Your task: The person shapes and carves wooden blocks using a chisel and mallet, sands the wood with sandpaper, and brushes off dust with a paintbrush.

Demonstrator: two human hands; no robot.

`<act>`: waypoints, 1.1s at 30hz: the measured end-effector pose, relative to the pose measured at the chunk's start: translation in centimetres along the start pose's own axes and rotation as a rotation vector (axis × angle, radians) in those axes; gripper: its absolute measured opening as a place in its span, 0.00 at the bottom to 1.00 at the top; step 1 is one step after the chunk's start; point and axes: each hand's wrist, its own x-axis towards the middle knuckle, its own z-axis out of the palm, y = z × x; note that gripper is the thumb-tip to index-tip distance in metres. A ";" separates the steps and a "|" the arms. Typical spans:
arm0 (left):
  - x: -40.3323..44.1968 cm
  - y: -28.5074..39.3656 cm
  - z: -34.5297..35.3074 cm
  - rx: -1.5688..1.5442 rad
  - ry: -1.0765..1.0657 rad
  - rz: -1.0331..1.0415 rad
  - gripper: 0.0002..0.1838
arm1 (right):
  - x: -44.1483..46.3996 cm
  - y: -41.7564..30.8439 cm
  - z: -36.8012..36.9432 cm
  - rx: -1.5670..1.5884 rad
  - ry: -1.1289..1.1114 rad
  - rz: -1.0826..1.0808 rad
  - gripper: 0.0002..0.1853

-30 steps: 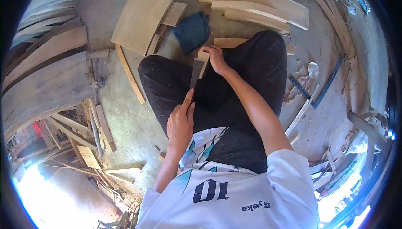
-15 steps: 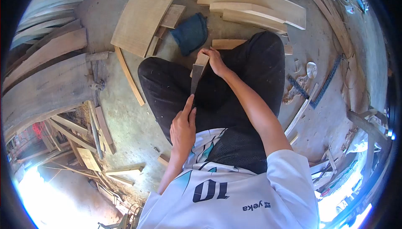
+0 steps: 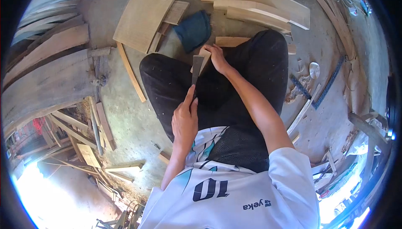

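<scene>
My left hand (image 3: 184, 119) is closed around the near end of a dark flat file (image 3: 197, 67), its index finger stretched along the metal. The file points away from me, and its far end lies against or just over a small pale wooden block (image 3: 205, 57). My right hand (image 3: 217, 60) grips that block from its far right side, over my lap. I cannot tell whether the file touches the wood. Its handle is hidden in my left hand.
My crossed legs (image 3: 261, 74) are on the concrete floor. Ahead lie a wide pale board (image 3: 146, 17), a dark blue cloth (image 3: 193, 31) and curved wooden pieces (image 3: 255, 2). Planks (image 3: 50, 78) are stacked at left. A black angled strip (image 3: 328, 84) lies at right.
The file has shifted slightly and stands more upright in the view, its far end now higher beside the block. Both hands keep their holds, and the whole view has shifted slightly.
</scene>
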 end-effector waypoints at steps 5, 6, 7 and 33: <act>-0.6 -1.2 0.3 0.021 0.022 0.089 0.22 | 0.2 0.5 -0.3 0.091 -0.031 0.000 0.17; -0.3 -1.0 -0.1 0.065 -0.004 0.067 0.22 | 0.3 0.4 -0.3 0.057 -0.033 0.018 0.17; -0.1 -0.6 -0.2 0.069 -0.007 0.062 0.22 | 0.1 0.2 -0.1 0.028 -0.037 0.035 0.16; -3.4 -6.4 -3.1 -0.689 0.095 -0.286 0.25 | -2.7 -7.5 -5.1 -0.187 -0.283 -0.088 0.31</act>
